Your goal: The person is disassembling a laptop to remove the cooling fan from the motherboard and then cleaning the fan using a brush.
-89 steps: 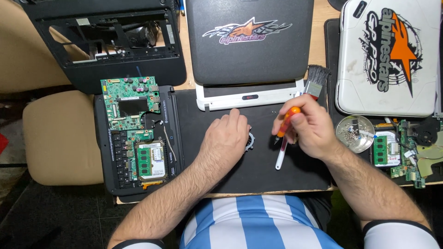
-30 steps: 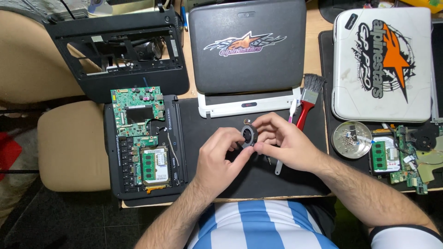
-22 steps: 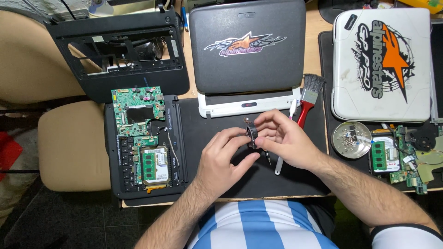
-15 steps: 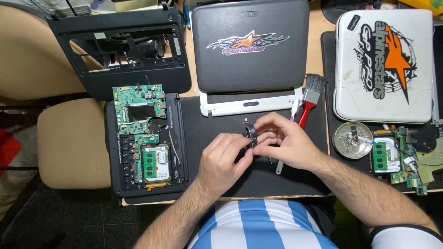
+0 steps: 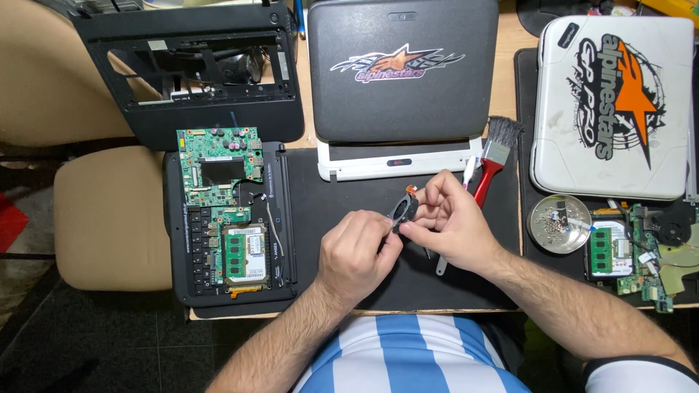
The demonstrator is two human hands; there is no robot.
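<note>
Both hands, left hand [image 5: 354, 253] and right hand [image 5: 450, 227], pinch a small black fan [image 5: 402, 209], its underside hidden.

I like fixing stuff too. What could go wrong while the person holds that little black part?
The fan is pinched only by fingertips of the left hand and right hand, so it might slip and drop onto the mat. Its thin wires could snap if tugged. An elbow could knock the open dish of screws nearby and scatter them.
</note>
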